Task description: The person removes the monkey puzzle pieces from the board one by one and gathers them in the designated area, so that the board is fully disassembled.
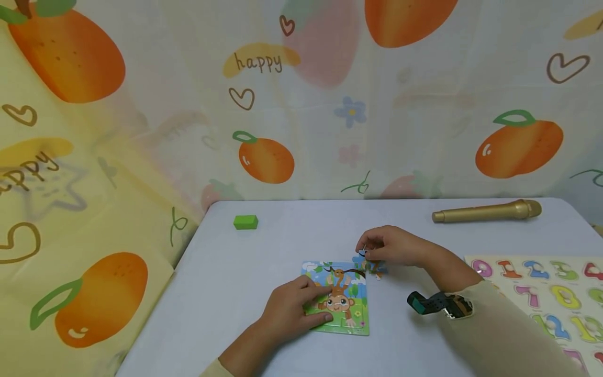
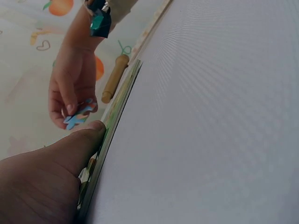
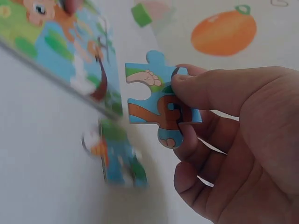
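Left hand (image 1: 293,308) is resting, fingers extended, on the puzzle board (image 1: 344,329) — presumably steadying it — well short of the tabletop's (image 1: 306,214) far edge; right hand (image 1: 394,247) is pinching a puzzle piece (image 3: 161,88) by one side, apparently keeping its notch clear. A loose piece (image 3: 120,151) is lying near the board's far-right corner.

We see a pale rear hanging (image 1: 405,141) printed with oranges (image 1: 266,161), outlined hearts (image 1: 242,99), faded strawberries (image 1: 325,47), a blue flower (image 1: 350,111) and the word "happy" (image 1: 261,62). To the left we observe a side hanging (image 1: 28,303) of similar pattern – yellower in tone – flanking the white table (image 1: 188,319). The tabletop's far edge runs along the rear hanging, its far corners rounded. We note soft light, with blurred-edged shadows on the table – and, in the left wrist view, fine rippled lines across its surface.
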Available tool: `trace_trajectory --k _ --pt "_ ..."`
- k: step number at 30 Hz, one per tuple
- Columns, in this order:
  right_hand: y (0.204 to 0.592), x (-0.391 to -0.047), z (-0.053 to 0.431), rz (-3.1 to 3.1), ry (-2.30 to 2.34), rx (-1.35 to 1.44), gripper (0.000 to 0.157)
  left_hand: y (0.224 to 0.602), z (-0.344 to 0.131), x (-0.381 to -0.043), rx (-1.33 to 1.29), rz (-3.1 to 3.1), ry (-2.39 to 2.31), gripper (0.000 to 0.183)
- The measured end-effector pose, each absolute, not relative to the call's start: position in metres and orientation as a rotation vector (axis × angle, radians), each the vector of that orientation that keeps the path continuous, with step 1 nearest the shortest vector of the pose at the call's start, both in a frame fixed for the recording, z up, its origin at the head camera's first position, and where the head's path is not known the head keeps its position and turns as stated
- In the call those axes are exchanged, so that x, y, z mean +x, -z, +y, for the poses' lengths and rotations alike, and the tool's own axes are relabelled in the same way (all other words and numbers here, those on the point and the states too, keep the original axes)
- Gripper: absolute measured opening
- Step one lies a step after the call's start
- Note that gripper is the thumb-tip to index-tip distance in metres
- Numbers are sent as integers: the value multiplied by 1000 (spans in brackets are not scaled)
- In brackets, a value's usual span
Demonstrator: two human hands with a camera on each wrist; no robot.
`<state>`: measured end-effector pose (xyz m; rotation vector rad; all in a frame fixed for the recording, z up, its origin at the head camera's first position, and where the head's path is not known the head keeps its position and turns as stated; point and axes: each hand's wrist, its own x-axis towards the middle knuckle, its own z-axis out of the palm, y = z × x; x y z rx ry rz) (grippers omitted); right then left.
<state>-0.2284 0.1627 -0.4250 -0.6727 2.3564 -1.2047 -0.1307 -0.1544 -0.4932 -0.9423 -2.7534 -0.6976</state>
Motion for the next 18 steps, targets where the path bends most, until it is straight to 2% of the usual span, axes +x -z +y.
trace_trajectory --k 18 --pt "434 -228 226 2351 1095 -595 14 488 -153 -129 -933 -2770 723 55"
